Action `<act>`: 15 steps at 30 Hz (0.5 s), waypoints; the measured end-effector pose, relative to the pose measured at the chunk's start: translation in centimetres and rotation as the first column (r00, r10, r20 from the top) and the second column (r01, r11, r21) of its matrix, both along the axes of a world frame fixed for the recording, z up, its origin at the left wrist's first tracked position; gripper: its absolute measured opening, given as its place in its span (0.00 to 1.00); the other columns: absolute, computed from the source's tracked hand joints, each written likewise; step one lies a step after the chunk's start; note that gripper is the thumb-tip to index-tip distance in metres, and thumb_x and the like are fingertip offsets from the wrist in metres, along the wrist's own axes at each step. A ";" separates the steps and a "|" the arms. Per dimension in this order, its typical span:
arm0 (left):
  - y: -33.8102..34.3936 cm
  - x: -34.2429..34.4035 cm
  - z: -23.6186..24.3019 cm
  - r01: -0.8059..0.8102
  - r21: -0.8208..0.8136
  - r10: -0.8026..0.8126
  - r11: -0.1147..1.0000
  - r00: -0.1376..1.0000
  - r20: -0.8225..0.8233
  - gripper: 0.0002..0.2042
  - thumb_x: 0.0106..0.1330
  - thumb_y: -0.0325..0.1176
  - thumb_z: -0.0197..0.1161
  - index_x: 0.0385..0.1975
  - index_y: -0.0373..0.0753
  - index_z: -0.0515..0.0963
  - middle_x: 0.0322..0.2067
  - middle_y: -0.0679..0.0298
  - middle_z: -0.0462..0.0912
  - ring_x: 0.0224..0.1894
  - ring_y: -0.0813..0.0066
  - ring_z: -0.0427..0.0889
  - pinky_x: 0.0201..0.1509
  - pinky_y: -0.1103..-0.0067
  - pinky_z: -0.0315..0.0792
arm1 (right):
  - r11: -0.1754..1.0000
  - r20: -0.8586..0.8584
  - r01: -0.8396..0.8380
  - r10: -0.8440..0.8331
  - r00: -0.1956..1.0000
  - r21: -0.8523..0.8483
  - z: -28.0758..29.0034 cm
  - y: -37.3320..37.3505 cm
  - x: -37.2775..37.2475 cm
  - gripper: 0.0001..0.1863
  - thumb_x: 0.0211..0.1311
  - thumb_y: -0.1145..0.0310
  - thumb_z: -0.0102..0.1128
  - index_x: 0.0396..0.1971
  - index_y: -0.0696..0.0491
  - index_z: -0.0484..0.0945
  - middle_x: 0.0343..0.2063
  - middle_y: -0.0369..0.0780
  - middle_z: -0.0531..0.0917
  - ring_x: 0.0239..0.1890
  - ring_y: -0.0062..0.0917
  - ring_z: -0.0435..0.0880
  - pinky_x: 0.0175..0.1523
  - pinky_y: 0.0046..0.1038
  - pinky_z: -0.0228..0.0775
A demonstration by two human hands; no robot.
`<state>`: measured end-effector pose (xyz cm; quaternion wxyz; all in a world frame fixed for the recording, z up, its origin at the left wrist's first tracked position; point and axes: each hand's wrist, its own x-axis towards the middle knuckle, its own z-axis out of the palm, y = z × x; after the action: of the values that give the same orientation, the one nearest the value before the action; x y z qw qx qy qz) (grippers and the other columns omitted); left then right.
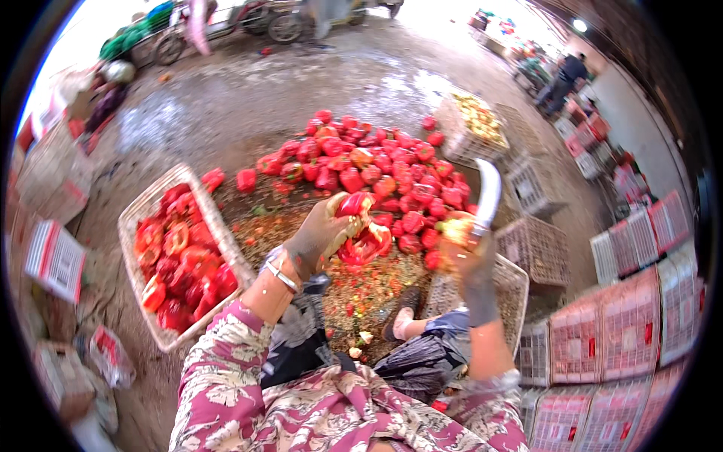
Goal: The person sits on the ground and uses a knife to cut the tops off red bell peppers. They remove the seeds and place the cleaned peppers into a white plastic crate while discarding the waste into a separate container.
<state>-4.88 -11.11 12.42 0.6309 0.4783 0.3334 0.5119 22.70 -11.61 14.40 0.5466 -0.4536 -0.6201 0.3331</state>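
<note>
Head view: I hold a split red pepper in my left grip, a curved knife in my right grip.
Side crate: beside right grip, possibly crowding it.
Cut peppers: left of left grip, in a white crate, seemingly done.
Whole peppers: heaped beyond both grips, seemingly left.
</note>
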 end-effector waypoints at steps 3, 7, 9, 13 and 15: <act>-2.6 -6.0 -0.1 -0.186 0.010 0.186 0.982 0.980 -0.071 0.16 0.66 0.36 0.65 0.49 0.35 0.72 0.36 0.69 0.78 0.41 0.82 0.75 0.48 0.80 0.72 | 0.973 0.177 0.193 -0.170 0.969 -0.124 -3.1 -1.5 7.8 0.27 0.54 0.77 0.64 0.56 0.56 0.68 0.45 0.40 0.77 0.43 0.24 0.80 0.47 0.26 0.76; -6.1 -15.8 -6.9 -0.577 0.111 0.545 0.809 0.667 -0.509 0.14 0.63 0.29 0.63 0.48 0.37 0.72 0.39 0.58 0.83 0.40 0.79 0.79 0.45 0.76 0.74 | 0.919 0.242 0.300 -0.240 0.940 -0.255 -10.4 -4.5 25.1 0.35 0.58 0.78 0.62 0.64 0.54 0.57 0.55 0.44 0.70 0.53 0.30 0.76 0.53 0.31 0.75; -8.6 -18.6 -8.5 -0.697 0.235 0.599 0.677 0.338 -0.726 0.21 0.59 0.36 0.65 0.51 0.37 0.70 0.39 0.43 0.82 0.45 0.44 0.81 0.48 0.60 0.74 | 0.903 0.243 0.359 -0.303 0.922 -0.236 -12.2 -7.0 35.1 0.39 0.60 0.78 0.61 0.68 0.53 0.52 0.60 0.47 0.67 0.58 0.33 0.75 0.56 0.34 0.75; -15.0 -25.7 -14.1 -0.677 0.547 0.668 0.492 -0.109 -0.736 0.21 0.64 0.41 0.63 0.53 0.37 0.73 0.40 0.44 0.82 0.45 0.48 0.82 0.49 0.63 0.75 | 0.548 0.385 0.661 -0.541 0.748 -0.513 -7.9 -9.0 26.5 0.20 0.65 0.70 0.59 0.53 0.53 0.65 0.28 0.40 0.77 0.11 0.25 0.70 0.13 0.28 0.60; -15.1 -27.4 -14.4 -0.832 0.098 0.503 0.547 0.233 -0.832 0.18 0.65 0.41 0.62 0.50 0.38 0.77 0.43 0.48 0.82 0.48 0.50 0.81 0.51 0.63 0.74 | 0.585 0.384 0.687 -0.570 0.726 -0.431 -9.4 -10.7 31.1 0.15 0.65 0.68 0.59 0.48 0.53 0.67 0.21 0.37 0.75 0.04 0.22 0.59 0.08 0.25 0.48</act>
<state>-32.27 -26.22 -2.01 0.2006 0.3248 0.8359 0.3944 53.81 -22.35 4.99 0.4090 -0.8115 -0.3482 0.2303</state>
